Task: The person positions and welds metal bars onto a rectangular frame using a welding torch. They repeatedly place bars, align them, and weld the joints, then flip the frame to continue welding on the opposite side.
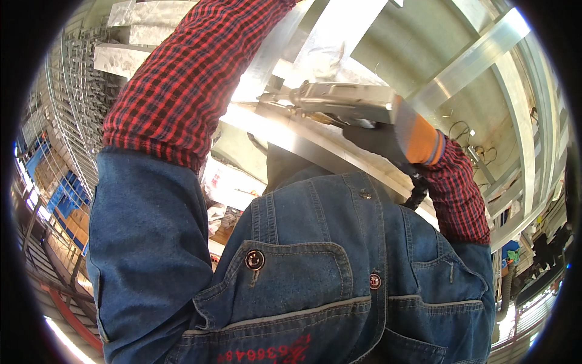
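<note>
Bright metal bars [473, 62] around; right hand [397, 138] gripping power tool [348, 100]; left hand beyond view, grip unclear.

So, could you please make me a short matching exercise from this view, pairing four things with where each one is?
Things:
1. Silver-grey elongated metal tool
2. Orange, grey and black work glove
3. Red-and-black checked fabric sleeves
4. Blue denim jacket with round buttons

Places:
A. Over both forearms
B. Around the person's torso
C. Held in the right hand
D. Worn on the right hand

Pairs: 1-C, 2-D, 3-A, 4-B.
</note>
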`<state>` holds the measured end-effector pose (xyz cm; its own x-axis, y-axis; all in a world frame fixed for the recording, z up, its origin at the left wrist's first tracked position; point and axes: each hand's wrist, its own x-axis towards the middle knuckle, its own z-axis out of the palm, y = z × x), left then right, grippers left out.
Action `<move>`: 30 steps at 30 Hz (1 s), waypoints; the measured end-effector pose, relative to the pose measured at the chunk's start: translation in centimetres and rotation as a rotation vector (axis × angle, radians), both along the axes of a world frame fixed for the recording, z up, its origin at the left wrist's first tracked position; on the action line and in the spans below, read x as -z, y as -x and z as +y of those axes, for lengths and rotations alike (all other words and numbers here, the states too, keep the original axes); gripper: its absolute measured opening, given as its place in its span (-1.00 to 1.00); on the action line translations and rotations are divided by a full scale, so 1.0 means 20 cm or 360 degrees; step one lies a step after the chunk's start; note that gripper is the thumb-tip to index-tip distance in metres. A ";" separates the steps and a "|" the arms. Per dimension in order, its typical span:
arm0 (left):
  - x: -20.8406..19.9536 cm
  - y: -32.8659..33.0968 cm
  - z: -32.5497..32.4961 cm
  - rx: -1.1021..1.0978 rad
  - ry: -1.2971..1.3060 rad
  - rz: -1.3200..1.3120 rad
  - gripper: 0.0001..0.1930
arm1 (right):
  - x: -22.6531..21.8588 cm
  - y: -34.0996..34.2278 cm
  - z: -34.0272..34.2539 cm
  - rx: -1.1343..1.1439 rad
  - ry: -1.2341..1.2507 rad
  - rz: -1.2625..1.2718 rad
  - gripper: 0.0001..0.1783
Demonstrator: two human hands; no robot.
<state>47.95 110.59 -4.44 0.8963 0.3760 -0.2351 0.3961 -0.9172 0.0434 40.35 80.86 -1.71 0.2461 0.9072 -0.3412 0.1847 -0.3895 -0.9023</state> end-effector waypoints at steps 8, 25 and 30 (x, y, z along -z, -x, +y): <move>0.03 -0.01 -0.01 0.0157 -0.0261 -0.0002 0.40 | -0.41 0.08 -0.44 0.0619 0.0214 -0.0160 -0.57; 0.13 0.03 -0.08 0.0317 -0.0725 -0.0256 0.39 | -0.44 1.10 -0.96 0.2206 0.0407 -0.0668 -0.83; 0.63 0.21 -0.79 0.0562 0.1281 -0.0661 0.06 | -0.40 1.26 -1.03 0.2424 0.0384 -0.0270 -0.83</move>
<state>43.79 94.74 -17.09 0.9963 -0.0653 0.0560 -0.0844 -0.6151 0.7839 15.06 60.33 6.38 0.9025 -0.2980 -0.3110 -0.4173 -0.4258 -0.8029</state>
